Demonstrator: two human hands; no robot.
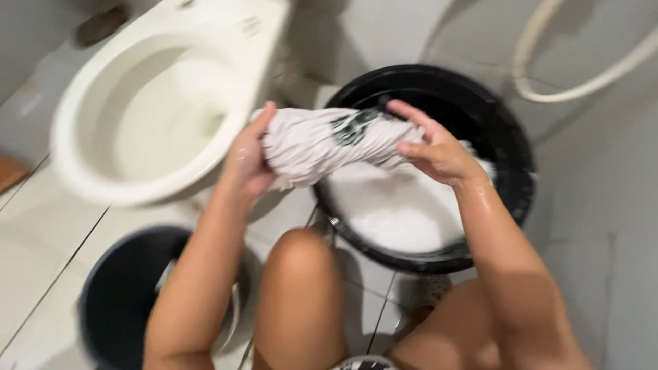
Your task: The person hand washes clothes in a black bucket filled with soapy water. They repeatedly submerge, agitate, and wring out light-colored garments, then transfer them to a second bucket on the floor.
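Observation:
Both my hands grip a twisted wet white garment [322, 142] with a dark green print on it, held level above the near rim of a black bucket [507, 137]. My left hand [248, 161] clasps its left end, close to the toilet bowl. My right hand [435, 147] clasps its right end over the bucket, which holds white soapy water [397, 205]. My forearms are wet, and my bare knees show below.
A white toilet bowl [75, 130] stands at the upper left. A second dark bucket [116, 294] sits on the tiled floor at the lower left, under my left arm. A pale hose [548, 92] loops along the wall at the upper right.

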